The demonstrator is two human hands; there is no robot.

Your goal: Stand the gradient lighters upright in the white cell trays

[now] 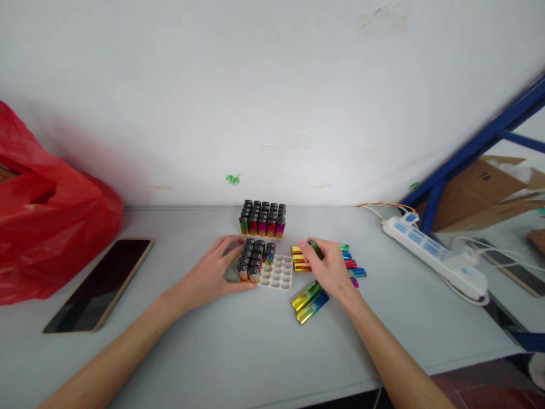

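My left hand (pixel 213 270) is curved round the left end of a white tray (pixel 286 275) with round holes, thumb at the near edge and fingers at the far edge. Upright lighters (pixel 250 261) with black tops and shiny coloured bodies fill the tray's left part; bare holes show on its right. My right hand (pixel 327 264) pinches a lighter (pixel 315 249), its dark green end showing above the fingers, right of the tray. Beneath and around that hand lie several loose lighters (pixel 304 301) in metallic yellow, blue, green and red, partly covered by it.
A full block of upright lighters (pixel 263 221) stands behind the tray, near the wall. At left are a phone (pixel 97 287) and a red plastic bag (pixel 55 216). To the right lie a white power strip (pixel 434 255) with cables, a blue metal frame (pixel 481 130) and a cardboard box (pixel 472 190).
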